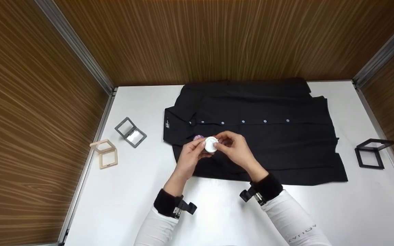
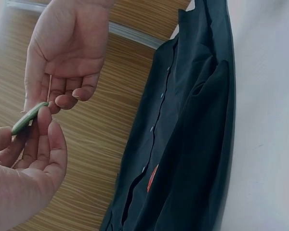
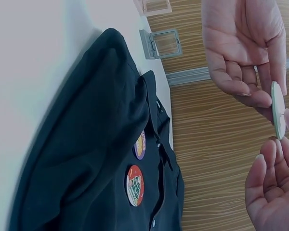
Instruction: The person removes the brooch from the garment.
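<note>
A round badge [image 1: 211,144], its white back turned up in the head view, is held between both hands above a black shirt [image 1: 268,147]. My left hand [image 1: 189,158] grips the badge's left edge between thumb and fingers. From the other side, my right hand [image 1: 237,149] pinches it, the thumb lying on the white face. In the left wrist view the badge [image 2: 29,119] appears edge-on and greenish. A purple-rimmed badge [image 3: 140,145] and a red badge [image 3: 135,186] with a green-and-white design sit on the shirt front; in the head view the hands hide the red one.
The shirt lies spread on a white table [image 1: 132,194], collar to the left. A grey hinged frame [image 1: 130,132] and a light wooden-coloured frame [image 1: 108,159] stand at the left, a black frame [image 1: 369,166] at the right. Wood-grain panels [image 1: 217,41] surround the table.
</note>
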A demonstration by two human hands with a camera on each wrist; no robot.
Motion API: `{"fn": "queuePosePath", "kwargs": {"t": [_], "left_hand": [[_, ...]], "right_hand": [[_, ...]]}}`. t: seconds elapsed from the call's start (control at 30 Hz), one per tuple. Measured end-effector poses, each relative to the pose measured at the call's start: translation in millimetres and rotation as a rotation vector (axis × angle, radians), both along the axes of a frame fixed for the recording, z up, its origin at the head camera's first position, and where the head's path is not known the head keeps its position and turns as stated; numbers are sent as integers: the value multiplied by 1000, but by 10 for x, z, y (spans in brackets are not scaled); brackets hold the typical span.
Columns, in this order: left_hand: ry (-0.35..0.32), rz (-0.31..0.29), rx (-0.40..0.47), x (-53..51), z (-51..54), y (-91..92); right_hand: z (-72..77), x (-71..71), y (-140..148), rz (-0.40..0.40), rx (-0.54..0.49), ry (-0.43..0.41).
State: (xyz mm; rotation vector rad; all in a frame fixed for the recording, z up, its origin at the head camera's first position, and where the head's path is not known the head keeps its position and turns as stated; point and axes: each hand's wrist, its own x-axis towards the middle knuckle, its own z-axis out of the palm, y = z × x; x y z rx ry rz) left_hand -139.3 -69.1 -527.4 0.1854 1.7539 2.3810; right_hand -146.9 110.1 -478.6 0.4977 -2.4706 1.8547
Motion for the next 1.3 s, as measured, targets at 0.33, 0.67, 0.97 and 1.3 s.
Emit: {"fn": "queuePosePath", "kwargs": {"t": [0.33,0.67,0.97,1.3], "left_hand": [[-2,5,-6,-8,10,29],[7,-1,8,3,15,53],[23,-5,-8,13,3,43],[48,-13,-39,13,-5,34]], "right_hand": [[-483,-214,40,30,-394,-272],[-511,-205,28,38,-506,-362],[-527,-191,10,40,-555,-398],[-559,-203,-17,3,-539,-408]]}}
